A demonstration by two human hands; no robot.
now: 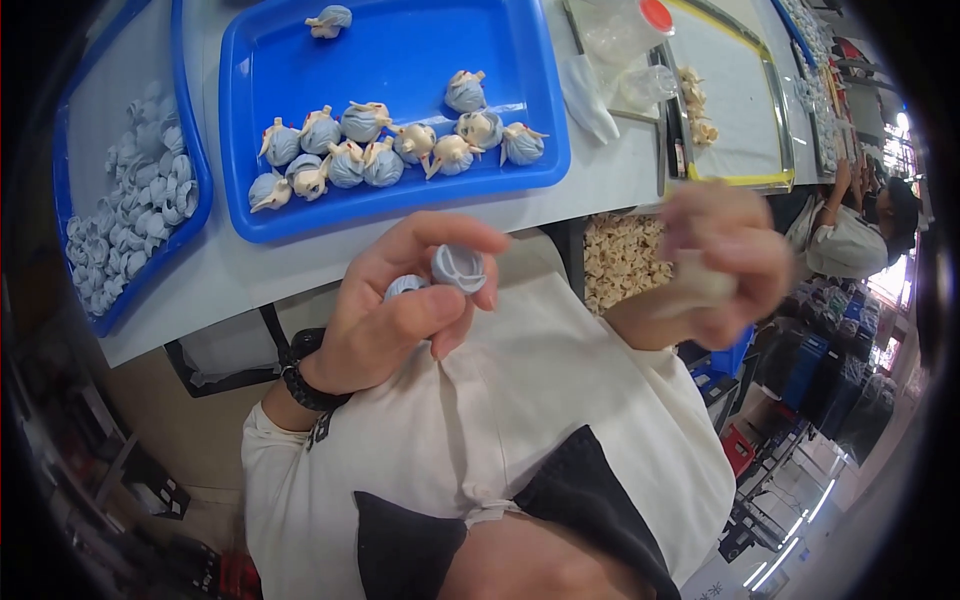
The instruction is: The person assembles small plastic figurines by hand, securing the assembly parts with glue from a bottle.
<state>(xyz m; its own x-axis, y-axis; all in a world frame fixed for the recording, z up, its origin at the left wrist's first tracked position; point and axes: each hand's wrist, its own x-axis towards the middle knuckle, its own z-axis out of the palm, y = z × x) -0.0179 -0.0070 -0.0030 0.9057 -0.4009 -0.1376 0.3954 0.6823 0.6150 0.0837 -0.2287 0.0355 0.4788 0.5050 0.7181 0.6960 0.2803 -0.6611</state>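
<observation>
My left hand (pixel 395 310) is closed on two small grey-blue hollow doll-hair pieces. One hair piece (pixel 458 270) sits between thumb and fingers with its hollow side showing. The other hair piece (pixel 404 287) lies in the palm, partly covered by the thumb. Smeared by motion, my right hand (pixel 725 260) is raised off to the right. Its fingers look bent, and whether they hold anything cannot be made out. Beyond my left hand, several small doll heads (pixel 365 122) with grey-blue hair rest in a blue tray (pixel 395 212).
At the left, a blue-rimmed bin (pixel 200 215) holds many loose grey-blue hair pieces (pixel 135 205). A container of beige parts (pixel 625 260) lies below the table edge. Clear plastic jars (pixel 640 88) and a yellow-edged frame (pixel 775 110) stand at right. Another person (pixel 850 235) sits farther right.
</observation>
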